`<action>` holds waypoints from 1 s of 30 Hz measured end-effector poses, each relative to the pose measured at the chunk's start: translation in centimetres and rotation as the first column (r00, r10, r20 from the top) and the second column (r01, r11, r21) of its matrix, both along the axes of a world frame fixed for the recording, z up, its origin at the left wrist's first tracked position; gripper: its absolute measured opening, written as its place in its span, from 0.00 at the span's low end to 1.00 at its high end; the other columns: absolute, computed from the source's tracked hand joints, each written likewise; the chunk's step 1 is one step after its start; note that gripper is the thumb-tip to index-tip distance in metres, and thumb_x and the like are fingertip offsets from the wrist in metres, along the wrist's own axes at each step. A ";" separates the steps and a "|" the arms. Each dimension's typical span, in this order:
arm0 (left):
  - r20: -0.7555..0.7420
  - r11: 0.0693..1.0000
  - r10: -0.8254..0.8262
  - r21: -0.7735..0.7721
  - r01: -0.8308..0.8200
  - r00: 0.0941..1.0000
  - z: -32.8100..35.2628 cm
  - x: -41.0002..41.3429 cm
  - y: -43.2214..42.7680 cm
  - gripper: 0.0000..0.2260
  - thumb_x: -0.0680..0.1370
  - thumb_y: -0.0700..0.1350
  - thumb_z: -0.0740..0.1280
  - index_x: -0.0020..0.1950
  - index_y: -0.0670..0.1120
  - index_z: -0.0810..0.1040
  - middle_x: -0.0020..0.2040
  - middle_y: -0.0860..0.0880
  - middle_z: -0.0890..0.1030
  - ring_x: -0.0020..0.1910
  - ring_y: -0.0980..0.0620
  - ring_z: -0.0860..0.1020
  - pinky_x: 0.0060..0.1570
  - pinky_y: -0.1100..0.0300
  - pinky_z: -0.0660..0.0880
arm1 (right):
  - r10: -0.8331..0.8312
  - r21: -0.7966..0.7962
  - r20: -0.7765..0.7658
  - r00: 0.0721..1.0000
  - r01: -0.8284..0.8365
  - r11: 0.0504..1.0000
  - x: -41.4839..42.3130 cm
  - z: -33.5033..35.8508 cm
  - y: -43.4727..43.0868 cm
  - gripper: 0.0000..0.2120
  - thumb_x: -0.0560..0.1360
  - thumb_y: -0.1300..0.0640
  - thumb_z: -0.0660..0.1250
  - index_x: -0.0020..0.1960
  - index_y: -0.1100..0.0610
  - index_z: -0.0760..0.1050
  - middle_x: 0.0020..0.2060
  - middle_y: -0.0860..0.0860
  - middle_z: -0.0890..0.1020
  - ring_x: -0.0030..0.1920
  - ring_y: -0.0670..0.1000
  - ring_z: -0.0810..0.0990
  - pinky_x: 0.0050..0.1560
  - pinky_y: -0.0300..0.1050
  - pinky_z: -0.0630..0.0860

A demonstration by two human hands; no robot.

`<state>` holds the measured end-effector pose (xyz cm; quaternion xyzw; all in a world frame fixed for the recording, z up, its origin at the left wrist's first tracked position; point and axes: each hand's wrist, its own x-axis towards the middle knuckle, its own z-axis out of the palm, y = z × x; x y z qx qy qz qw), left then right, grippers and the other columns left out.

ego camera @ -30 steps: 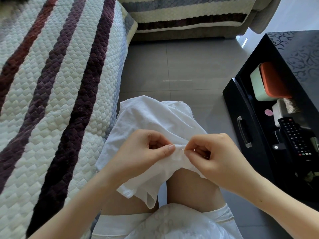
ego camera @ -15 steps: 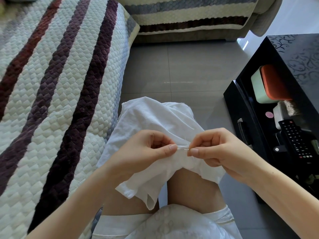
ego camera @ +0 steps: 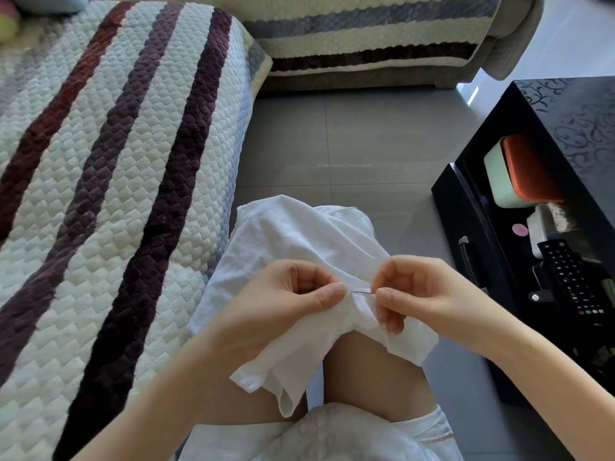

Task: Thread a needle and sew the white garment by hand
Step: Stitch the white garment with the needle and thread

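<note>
The white garment (ego camera: pixel 299 234) lies draped over my knees. My left hand (ego camera: pixel 286 301) pinches a fold of its cloth between thumb and fingers. A thin steel needle (ego camera: pixel 362 292) sticks out of that fold toward the right. My right hand (ego camera: pixel 419 291) pinches the needle's right end between thumb and forefinger, and its lower fingers curl over the cloth. The thread is too fine to see.
A quilted striped sofa cover (ego camera: pixel 100 194) fills the left; a second sofa (ego camera: pixel 366 38) stands at the back. A black cabinet (ego camera: pixel 466 221) on the right holds an orange-lidded box (ego camera: pixel 519 171) and a remote control (ego camera: pixel 572 277). Grey floor tiles (ego camera: pixel 349 144) lie ahead.
My right hand has shifted its pinch and drawn the needle a little farther right, so more of its shaft shows. My left hand keeps the same fold.
</note>
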<state>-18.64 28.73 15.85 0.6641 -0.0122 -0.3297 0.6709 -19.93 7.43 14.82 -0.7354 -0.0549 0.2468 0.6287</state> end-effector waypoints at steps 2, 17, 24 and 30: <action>-0.005 1.000 0.016 -0.016 -0.016 1.000 0.0 -0.2 -0.2 0.05 0.68 0.47 0.70 0.35 0.47 0.82 0.34 0.52 0.82 0.33 0.59 0.79 0.34 0.69 0.74 | -0.020 -0.054 0.056 0.998 0.023 0.998 -0.2 -0.2 -0.1 0.07 0.76 0.71 0.64 0.40 0.64 0.76 0.30 0.55 0.81 0.29 0.51 0.77 0.34 0.42 0.75; 0.127 0.997 0.041 0.062 -0.049 0.991 -0.6 0.0 -1.3 0.04 0.76 0.39 0.68 0.44 0.42 0.83 0.41 0.46 0.84 0.42 0.55 0.81 0.45 0.67 0.76 | 0.150 -0.328 0.912 0.383 0.458 0.826 -0.7 -0.8 2.4 0.08 0.76 0.53 0.67 0.41 0.53 0.84 0.45 0.49 0.83 0.44 0.53 0.80 0.41 0.51 0.74; 0.147 0.997 0.037 0.057 -0.046 0.988 -0.7 -0.1 -1.1 0.04 0.75 0.40 0.68 0.44 0.42 0.83 0.40 0.46 0.84 0.40 0.57 0.80 0.41 0.67 0.74 | 0.178 -0.276 0.939 0.294 0.338 0.900 -0.3 -1.2 3.2 0.05 0.76 0.64 0.63 0.44 0.56 0.75 0.43 0.51 0.80 0.46 0.55 0.76 0.51 0.51 0.70; 0.250 0.986 0.023 0.152 -0.063 0.968 0.2 0.1 -1.7 0.03 0.76 0.38 0.69 0.43 0.42 0.82 0.38 0.47 0.84 0.38 0.59 0.79 0.39 0.69 0.74 | 0.125 -0.204 0.934 0.335 0.213 0.956 -0.2 -1.1 3.1 0.08 0.76 0.69 0.60 0.46 0.58 0.74 0.38 0.53 0.77 0.39 0.54 0.73 0.51 0.55 0.73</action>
